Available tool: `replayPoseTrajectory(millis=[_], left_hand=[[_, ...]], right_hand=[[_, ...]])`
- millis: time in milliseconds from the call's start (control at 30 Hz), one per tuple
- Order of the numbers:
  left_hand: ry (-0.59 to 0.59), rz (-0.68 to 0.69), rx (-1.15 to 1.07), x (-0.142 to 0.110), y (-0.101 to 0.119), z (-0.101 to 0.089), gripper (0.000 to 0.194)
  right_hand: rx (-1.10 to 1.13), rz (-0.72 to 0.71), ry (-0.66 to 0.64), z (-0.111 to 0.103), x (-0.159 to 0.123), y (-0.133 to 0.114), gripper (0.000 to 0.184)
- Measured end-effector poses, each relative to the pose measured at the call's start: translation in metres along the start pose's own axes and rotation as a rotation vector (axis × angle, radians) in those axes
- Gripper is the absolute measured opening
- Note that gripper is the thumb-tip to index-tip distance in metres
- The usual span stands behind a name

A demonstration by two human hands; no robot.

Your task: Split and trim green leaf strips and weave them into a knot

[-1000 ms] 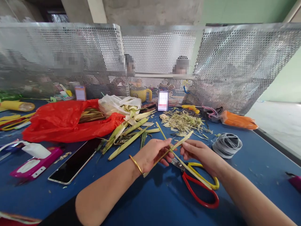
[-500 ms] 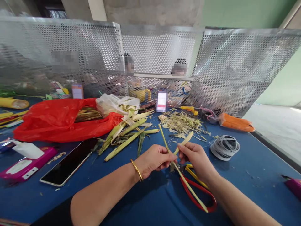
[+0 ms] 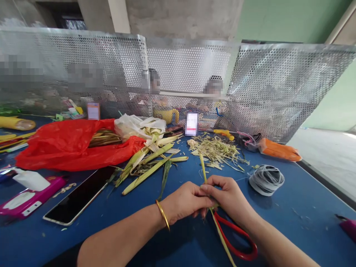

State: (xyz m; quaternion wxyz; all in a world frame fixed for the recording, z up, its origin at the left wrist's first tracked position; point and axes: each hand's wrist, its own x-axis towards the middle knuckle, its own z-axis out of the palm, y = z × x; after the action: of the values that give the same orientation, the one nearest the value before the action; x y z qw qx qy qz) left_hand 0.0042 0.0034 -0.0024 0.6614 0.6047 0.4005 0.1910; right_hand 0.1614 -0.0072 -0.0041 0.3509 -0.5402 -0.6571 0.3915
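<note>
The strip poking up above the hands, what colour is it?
The strip is pale yellow-green, seen best in the head view.

We've a blk-screened phone (image 3: pixel 79 198) lying flat on the blue tbl (image 3: pixel 300 207), L side, w/ a magenta box (image 3: pixel 57 183) just beside it. Yellow btl (image 3: pixel 16 123) farther back, far L. Upright lit device (image 3: pixel 191 124) nr the perf. metal screen (image 3: pixel 189 61), yellow mug (image 3: pixel 164 114) to its L. On our R: orange pkt (image 3: pixel 279 149) lying nr the screen's foot, plus a purple item (image 3: pixel 349 227), partly cut off.
</note>
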Motion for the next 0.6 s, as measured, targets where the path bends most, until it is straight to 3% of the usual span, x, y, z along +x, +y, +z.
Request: replayPoseTrajectory(millis=[133,233,300,400,467,533,600], left_hand=[[-0.028,0.001,0.008,0.001,0.000,0.001,0.025],[-0.034,-0.022,-0.002,0.001,-0.001,0.000,0.025],[-0.006,-0.027,-0.054,0.002,-0.001,-0.002,0.029],[0.080,-0.005,-0.154,0.003,-0.001,-0.007,0.040],[0.119,0.029,-0.215,0.004,0.000,-0.011,0.048],[0.135,0.053,-0.263,0.005,0.001,-0.014,0.052],[0.153,0.060,-0.284,0.005,0.001,-0.015,0.050]], right_hand=[[0.056,-0.017,0.192,0.009,-0.001,0.001,0.028],[0.016,-0.024,0.187,0.008,0.002,0.001,0.029],[-0.063,-0.106,0.213,0.000,0.005,0.002,0.027],[-0.203,-0.282,0.434,-0.020,0.007,0.005,0.026],[-0.211,-0.235,0.554,-0.031,0.008,0.006,0.032],[-0.120,-0.091,0.490,-0.037,0.009,0.007,0.045],[0.032,0.051,0.279,-0.035,0.011,0.008,0.055]])
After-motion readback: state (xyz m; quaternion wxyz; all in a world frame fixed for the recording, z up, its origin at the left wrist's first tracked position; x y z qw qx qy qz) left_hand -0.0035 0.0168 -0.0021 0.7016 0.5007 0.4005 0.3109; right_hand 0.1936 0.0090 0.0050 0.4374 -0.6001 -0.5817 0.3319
